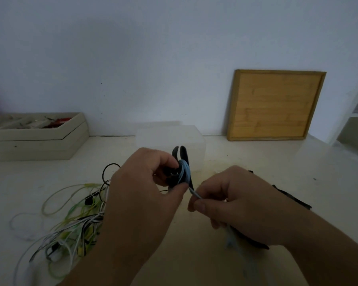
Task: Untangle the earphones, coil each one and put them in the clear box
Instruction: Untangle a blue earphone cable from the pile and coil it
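Note:
My left hand (141,193) grips a black earphone bundle (182,157) with a light blue cord (185,172) wound round it, just in front of the clear box (194,139). My right hand (236,201) pinches the free end of that blue cord, pulled taut between the hands. More blue cord trails blurred below my right hand. A tangle of white, green, yellow and black earphones (70,226) lies on the table at the left, partly hidden by my left forearm.
A beige tray (37,139) with small items stands at the back left. A wooden board (275,104) leans on the wall at the back right. A black strap-like object (291,197) lies behind my right hand.

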`<action>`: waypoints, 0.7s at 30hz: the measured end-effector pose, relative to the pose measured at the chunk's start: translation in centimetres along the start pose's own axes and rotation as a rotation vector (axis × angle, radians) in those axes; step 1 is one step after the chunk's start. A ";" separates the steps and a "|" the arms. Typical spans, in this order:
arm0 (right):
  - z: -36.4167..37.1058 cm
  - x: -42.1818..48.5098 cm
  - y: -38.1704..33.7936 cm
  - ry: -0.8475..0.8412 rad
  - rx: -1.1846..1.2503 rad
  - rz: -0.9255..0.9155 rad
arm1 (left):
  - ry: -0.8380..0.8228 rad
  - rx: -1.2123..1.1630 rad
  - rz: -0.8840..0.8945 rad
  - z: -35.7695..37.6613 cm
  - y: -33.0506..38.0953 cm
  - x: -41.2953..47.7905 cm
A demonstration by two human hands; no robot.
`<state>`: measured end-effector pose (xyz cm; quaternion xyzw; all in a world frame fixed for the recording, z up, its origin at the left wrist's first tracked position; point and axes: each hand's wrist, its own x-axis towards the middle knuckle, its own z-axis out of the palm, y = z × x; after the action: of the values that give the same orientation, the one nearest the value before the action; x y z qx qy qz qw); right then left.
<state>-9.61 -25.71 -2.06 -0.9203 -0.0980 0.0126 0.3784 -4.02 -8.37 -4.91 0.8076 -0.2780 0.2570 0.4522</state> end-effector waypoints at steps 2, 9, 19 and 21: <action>-0.1 0.0 0.0 0.073 -0.024 -0.038 | -0.054 0.069 0.050 0.1 -0.2 0.0; 0.1 0.1 0.4 0.186 0.004 -0.135 | -0.183 0.133 0.153 0.3 -0.9 0.0; 0.1 0.4 0.5 0.227 0.183 -0.139 | -0.220 -0.017 0.150 -0.1 -0.2 0.1; 0.1 0.4 0.5 0.236 0.181 -0.141 | -0.209 -0.024 0.138 0.0 -0.3 0.0</action>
<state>-9.18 -25.96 -2.44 -0.8685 -0.1156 -0.1132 0.4686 -3.83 -8.21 -5.06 0.8034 -0.3815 0.1985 0.4118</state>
